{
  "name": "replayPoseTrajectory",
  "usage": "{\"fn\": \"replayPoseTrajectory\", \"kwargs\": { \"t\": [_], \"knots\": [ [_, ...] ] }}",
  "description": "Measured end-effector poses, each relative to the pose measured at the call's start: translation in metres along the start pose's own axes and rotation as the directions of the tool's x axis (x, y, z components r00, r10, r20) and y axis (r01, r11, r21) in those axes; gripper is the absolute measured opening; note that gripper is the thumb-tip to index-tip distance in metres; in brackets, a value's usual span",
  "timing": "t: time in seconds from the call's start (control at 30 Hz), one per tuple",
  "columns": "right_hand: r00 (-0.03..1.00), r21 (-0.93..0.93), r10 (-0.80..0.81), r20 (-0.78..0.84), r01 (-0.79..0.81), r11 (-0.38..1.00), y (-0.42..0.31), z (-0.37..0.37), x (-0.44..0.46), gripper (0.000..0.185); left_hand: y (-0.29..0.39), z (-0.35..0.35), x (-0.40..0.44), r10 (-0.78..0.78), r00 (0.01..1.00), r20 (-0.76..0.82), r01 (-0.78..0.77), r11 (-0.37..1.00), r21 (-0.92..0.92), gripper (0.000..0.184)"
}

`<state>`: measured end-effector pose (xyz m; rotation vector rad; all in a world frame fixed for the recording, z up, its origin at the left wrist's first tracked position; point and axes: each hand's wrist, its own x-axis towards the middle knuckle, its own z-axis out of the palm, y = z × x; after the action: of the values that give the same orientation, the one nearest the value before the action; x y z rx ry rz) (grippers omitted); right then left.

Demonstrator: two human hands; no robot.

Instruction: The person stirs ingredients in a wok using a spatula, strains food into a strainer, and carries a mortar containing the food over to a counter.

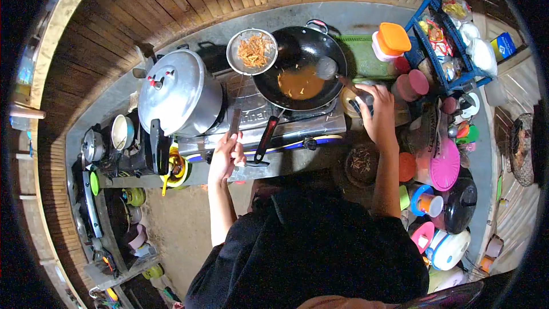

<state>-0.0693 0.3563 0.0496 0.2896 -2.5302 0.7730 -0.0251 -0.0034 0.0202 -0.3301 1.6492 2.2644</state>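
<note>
My left hand (227, 157) is closed round the handle of a round strainer (235, 68). Brown fried pieces (255, 51) lie in the strainer, which is held at the left edge of a black wok (330, 47). Brownish oil (302, 83) with a few small bits pools in the wok. My right hand (377, 111) grips the wooden handle of a spatula (327, 68), whose dark metal head is inside the wok at its right side. The wok sits on a silver gas stove (240, 100), its own black handle (267, 139) pointing toward me.
A large silver pressure cooker (171, 94) stands left of the wok. At the right are an orange container (394, 38), a blue basket (422, 16) of packets, and a pink-lidded container (445, 164). A dark bowl (361, 164) of brown bits is below my right hand.
</note>
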Motion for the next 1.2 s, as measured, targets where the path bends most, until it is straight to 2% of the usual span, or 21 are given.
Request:
{"fn": "replayPoseTrajectory", "kwargs": {
  "t": [0.07,0.2,0.27,0.3,0.37,0.4,0.53,0.57,0.63,0.67,0.73,0.8,0.93,1.1,1.17,1.2],
  "knots": [
    [0.998,-0.062,-0.046,0.038,0.048,0.997,0.005,0.002,0.004,0.026,-0.004,0.002,0.002,0.01,1.0,0.013,-0.01,1.0,0.003,0.014],
    [0.995,-0.023,0.002,0.098,0.0,1.0,0.003,-0.002,0.007,0.026,-0.001,0.003,-0.001,-0.007,0.999,0.038,0.008,1.0,-0.011,0.014],
    [0.992,0.2,0.029,0.126,-0.054,0.978,0.015,0.002,0.005,0.024,-0.001,0.0,-0.001,-0.025,0.999,0.039,0.026,1.0,-0.014,0.014],
    [0.992,0.197,0.026,0.126,-0.051,0.979,0.018,0.005,0.004,0.024,-0.001,0.0,0.0,-0.023,0.999,0.041,0.024,1.0,-0.017,0.014],
    [0.976,0.428,0.113,0.186,-0.184,0.885,0.025,0.015,-0.002,0.022,0.0,0.0,-0.002,-0.011,1.0,0.025,0.011,1.0,-0.013,0.014],
    [0.976,0.487,0.127,0.174,-0.198,0.85,0.035,0.029,-0.008,0.02,0.0,0.001,-0.003,-0.003,1.0,0.03,0.004,0.999,-0.036,0.014],
    [0.969,0.539,0.195,0.152,-0.247,0.806,0.048,0.064,-0.019,0.021,0.004,0.003,-0.004,0.009,1.0,0.025,-0.008,0.998,-0.065,0.014],
    [0.958,0.628,0.229,0.175,-0.288,0.723,0.042,0.071,-0.018,0.02,0.005,0.003,-0.006,0.013,1.0,0.02,-0.012,0.998,-0.067,0.014],
    [0.982,0.57,0.168,0.091,-0.189,0.8,0.033,0.076,-0.013,0.019,0.007,0.003,-0.007,0.025,0.999,0.037,-0.024,0.998,-0.05,0.014],
    [0.971,0.636,0.212,0.109,-0.232,0.736,0.033,0.082,-0.012,0.02,0.007,0.003,-0.009,0.027,0.999,0.032,-0.025,0.998,-0.051,0.014],
    [0.97,0.664,0.226,0.089,-0.227,0.712,0.035,0.096,-0.011,0.02,0.007,0.001,-0.01,0.041,0.996,0.079,-0.036,0.998,-0.059,0.014],
    [0.962,0.707,0.26,0.078,-0.238,0.666,0.035,0.107,-0.011,0.022,0.01,0.002,-0.012,0.035,0.998,0.06,-0.032,0.998,-0.057,0.014],
    [0.963,0.729,0.267,0.026,-0.201,0.654,0.028,0.112,-0.008,0.019,0.009,0.0,-0.011,0.033,0.999,0.024,-0.031,0.997,-0.074,0.014],
    [0.968,0.719,0.245,0.048,-0.204,0.664,0.014,0.107,-0.014,0.02,0.007,-0.002,-0.013,0.03,1.0,0.009,-0.029,0.997,-0.065,0.014],
    [0.959,0.76,0.274,0.067,-0.227,0.609,-0.003,0.097,-0.02,0.02,0.007,-0.004,-0.013,0.025,1.0,0.002,-0.025,0.996,-0.083,0.014],
    [0.98,0.602,0.199,-0.017,-0.149,0.785,-0.007,0.091,-0.023,0.021,0.007,-0.006,-0.012,0.027,1.0,0.005,-0.026,0.996,-0.081,0.014]
  ]
}}
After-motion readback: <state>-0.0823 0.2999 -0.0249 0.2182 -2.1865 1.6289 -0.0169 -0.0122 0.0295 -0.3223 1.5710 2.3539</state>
